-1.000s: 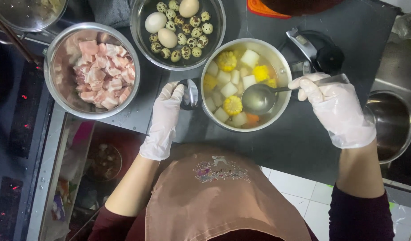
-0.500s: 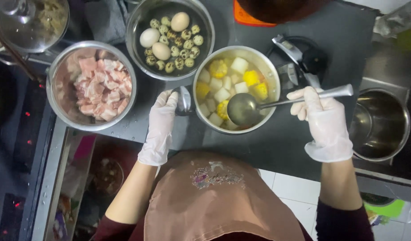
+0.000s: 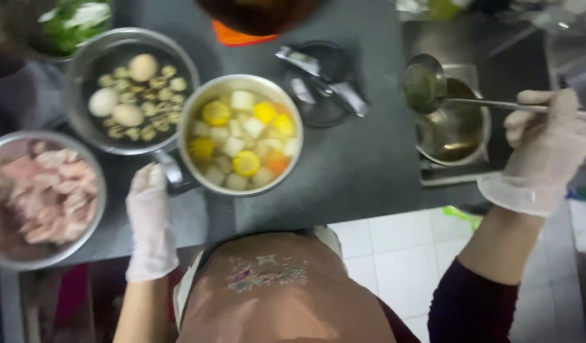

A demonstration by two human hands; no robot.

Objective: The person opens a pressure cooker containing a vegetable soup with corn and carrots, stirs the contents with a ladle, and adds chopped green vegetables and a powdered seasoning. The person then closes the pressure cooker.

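A steel pot (image 3: 190, 121) of soup with corn pieces, white chunks and carrot stands on the dark counter. My gloved left hand (image 3: 149, 209) rests by the pot's handle (image 3: 168, 170), touching it. My gloved right hand (image 3: 547, 143) grips the long handle of a metal ladle (image 3: 424, 84). The ladle's bowl hangs over a second, smaller steel pot (image 3: 455, 130) at the right, which holds some clear liquid.
A steel bowl with eggs and small quail eggs in water (image 3: 133, 95) sits behind the soup pot. A bowl of raw meat pieces (image 3: 42, 197) is at the left, greens (image 3: 74, 22) at top left. A dark lid (image 3: 325, 82) lies on the counter. White floor tiles show below.
My right hand has lifted the ladle out of the soup pot and swung it right, over the smaller pot. My left hand stays at the pot handle.
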